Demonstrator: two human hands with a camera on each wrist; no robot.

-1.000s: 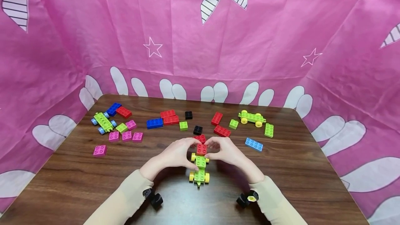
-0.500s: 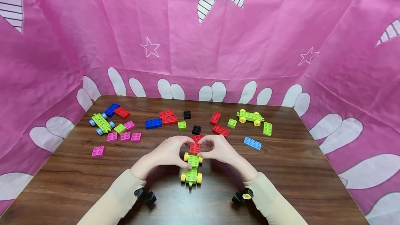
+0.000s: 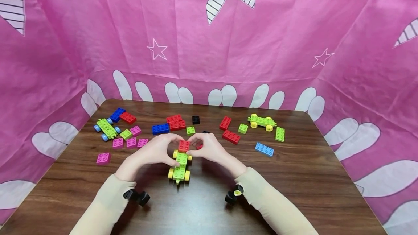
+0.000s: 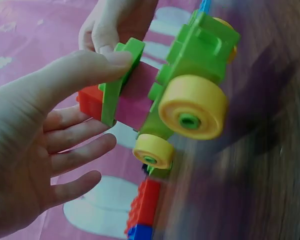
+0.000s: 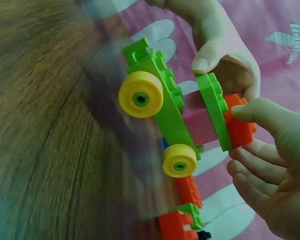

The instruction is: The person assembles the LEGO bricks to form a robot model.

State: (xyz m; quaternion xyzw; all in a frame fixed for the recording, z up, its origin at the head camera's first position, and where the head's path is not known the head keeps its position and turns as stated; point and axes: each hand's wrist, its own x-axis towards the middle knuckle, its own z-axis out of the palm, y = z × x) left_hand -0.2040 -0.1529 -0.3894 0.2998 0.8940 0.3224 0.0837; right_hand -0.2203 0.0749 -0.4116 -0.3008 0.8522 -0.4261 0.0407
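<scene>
Over the dark brown wood-grain table [image 3: 294, 177], the left hand [image 3: 160, 149] and the right hand [image 3: 208, 148] each pinch, thumb against fingers, at a stack between them. Lowest is the lime-green plastic car base [image 5: 165, 97] with yellow wheels. The flat lime-green plastic brick [image 5: 212, 107], in the left's grip, rests above the pink plastic brick [image 5: 199, 120]; the red plastic brick [image 5: 241, 134], in the right's, tops its far end.

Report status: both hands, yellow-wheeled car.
Left hand gripping green brick. Right hand pinching top red brick. Car wheels down, pink brick under green. Loose bricks beyond, not blocking.
</scene>
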